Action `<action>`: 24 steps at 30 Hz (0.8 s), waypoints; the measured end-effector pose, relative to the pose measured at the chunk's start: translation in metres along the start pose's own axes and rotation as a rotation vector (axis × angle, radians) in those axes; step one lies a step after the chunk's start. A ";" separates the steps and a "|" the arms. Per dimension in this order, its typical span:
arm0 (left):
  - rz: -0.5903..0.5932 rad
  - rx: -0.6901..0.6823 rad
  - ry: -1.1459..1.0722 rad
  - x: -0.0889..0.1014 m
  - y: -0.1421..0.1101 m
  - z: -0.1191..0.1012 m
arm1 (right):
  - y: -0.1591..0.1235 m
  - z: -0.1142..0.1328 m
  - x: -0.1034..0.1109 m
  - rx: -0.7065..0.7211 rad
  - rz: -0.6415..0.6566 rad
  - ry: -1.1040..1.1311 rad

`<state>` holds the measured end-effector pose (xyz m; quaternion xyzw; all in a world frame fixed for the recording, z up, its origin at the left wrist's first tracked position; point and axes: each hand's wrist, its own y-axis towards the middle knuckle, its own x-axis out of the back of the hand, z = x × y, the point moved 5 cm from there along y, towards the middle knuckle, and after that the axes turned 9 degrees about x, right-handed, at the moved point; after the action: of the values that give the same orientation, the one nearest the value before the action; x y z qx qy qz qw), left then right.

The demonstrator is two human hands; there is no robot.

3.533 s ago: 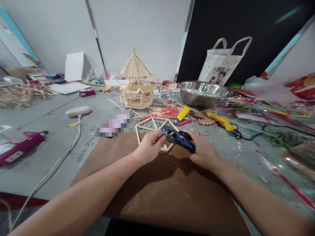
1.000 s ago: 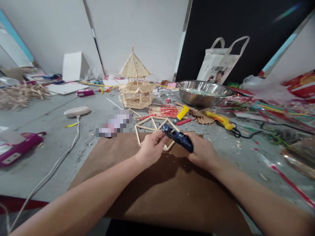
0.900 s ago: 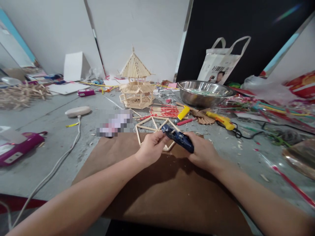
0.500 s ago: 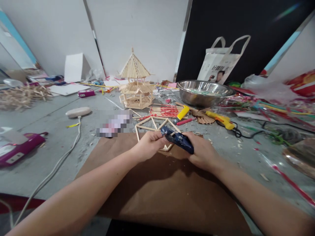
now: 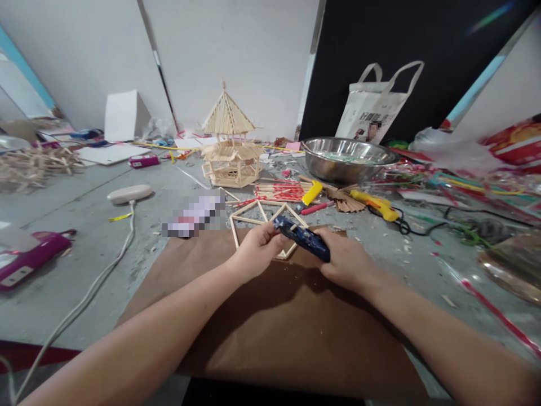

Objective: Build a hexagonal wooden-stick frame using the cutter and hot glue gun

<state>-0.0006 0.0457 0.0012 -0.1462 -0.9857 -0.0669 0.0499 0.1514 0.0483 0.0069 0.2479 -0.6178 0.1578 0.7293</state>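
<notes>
My right hand [image 5: 349,259] is wrapped round a dark blue, scuffed hand tool [image 5: 310,239], which slants up to the left over the brown sheet. At the tool's far end a short bit of thin wooden stick [image 5: 293,227] shows. My left hand [image 5: 257,251] is closed in a pinch right beside that end, on the stick, most of which its fingers hide. Just behind and below both hands lies a flat frame of wooden sticks [image 5: 235,232] joined into triangles, partly covered by the hands and the tool.
A wooden stick pagoda [image 5: 230,149] stands behind, with red-marked sticks [image 5: 281,190] before it. A metal basin [image 5: 349,169], yellow glue gun [image 5: 376,204] and yellow-handled tool [image 5: 313,193] lie to the right. At left are a white cable [image 5: 114,265] and a purple power strip [image 5: 42,256].
The view has shifted slightly. Both hands stay together at the tool, which has tilted a little; the bit of stick at its end shows slightly differently. The stick frame lies where it was.
</notes>
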 end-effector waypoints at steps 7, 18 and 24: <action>-0.164 -0.093 0.186 0.003 -0.001 -0.001 | 0.001 -0.001 0.000 -0.033 -0.035 -0.026; 0.143 0.105 -0.166 -0.003 -0.001 -0.004 | 0.000 -0.002 0.001 0.136 -0.104 0.087; 0.328 0.315 -0.391 -0.007 -0.004 0.006 | -0.002 -0.004 -0.002 0.159 -0.084 0.088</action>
<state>0.0046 0.0407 -0.0056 -0.3040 -0.9381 0.1254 -0.1085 0.1550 0.0487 0.0043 0.3233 -0.5600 0.1864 0.7397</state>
